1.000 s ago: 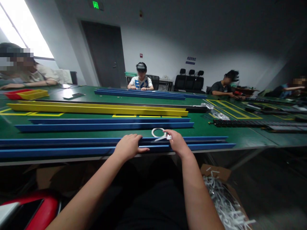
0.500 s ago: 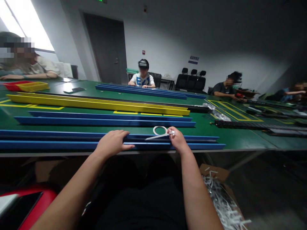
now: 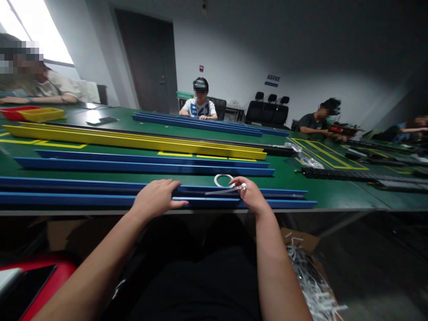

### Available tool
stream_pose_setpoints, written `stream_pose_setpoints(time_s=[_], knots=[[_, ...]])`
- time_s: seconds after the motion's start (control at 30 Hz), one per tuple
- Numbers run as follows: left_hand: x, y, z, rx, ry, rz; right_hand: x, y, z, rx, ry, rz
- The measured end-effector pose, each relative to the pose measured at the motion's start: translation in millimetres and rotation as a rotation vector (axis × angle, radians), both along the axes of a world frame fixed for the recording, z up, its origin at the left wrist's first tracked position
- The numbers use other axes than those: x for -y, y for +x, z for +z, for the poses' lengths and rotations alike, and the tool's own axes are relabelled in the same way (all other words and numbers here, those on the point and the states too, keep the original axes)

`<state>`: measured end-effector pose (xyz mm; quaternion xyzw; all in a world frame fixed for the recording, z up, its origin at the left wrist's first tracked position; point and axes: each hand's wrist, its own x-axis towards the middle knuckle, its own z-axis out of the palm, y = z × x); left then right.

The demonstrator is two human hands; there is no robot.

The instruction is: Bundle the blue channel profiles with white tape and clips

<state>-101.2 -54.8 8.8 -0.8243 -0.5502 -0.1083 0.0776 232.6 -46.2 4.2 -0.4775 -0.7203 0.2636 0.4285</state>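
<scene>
A long blue channel with two raised edges lies along the table's front edge. Across it rests my left hand, its thumb at the near edge and its fingers at the far edge, with the channel between them. Farther right, my right hand pinches a thin whitish strip. One end of the strip is crumpled at the fingers; the rest points left over the channel. Just behind that hand lies a white ring, which looks like a roll of tape, partly hidden by the fingers.
Another blue channel and a yellow channel lie behind. Black strips are at right. A box of white scraps stands below the table at right, a red seat at left. Several people sit around the green table.
My right hand has shifted slightly right with the strip and turned a little. My left hand stays on the channel. The view has tilted slightly.
</scene>
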Motion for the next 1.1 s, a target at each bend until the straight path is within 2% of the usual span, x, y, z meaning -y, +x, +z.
stream_pose_setpoints(time_s=[0.23,0.43,0.7,0.83,0.97,1.1], knots=[[0.1,0.1,0.5,-0.013,-0.012,0.013,4.3,-4.3,4.2,0.073,0.005,-0.013],[-0.4,-0.5,-1.3,-0.019,0.020,-0.008,7.8,-9.3,7.9,0.065,-0.136,-0.016],[-0.1,5.6,0.8,-0.012,0.003,-0.022,1.2,-7.5,1.2,-0.015,-0.216,0.025],[0.1,35.7,1.9,-0.001,-0.035,-0.063,0.6,-6.0,1.8,0.033,-0.142,0.008],[0.9,89.9,3.4,0.030,-0.039,-0.134,-0.8,-5.0,2.3,0.143,0.027,-0.002],[-1.7,131.3,3.9,0.088,-0.056,-0.146,-3.8,-4.6,-3.3,0.222,0.035,-0.056]])
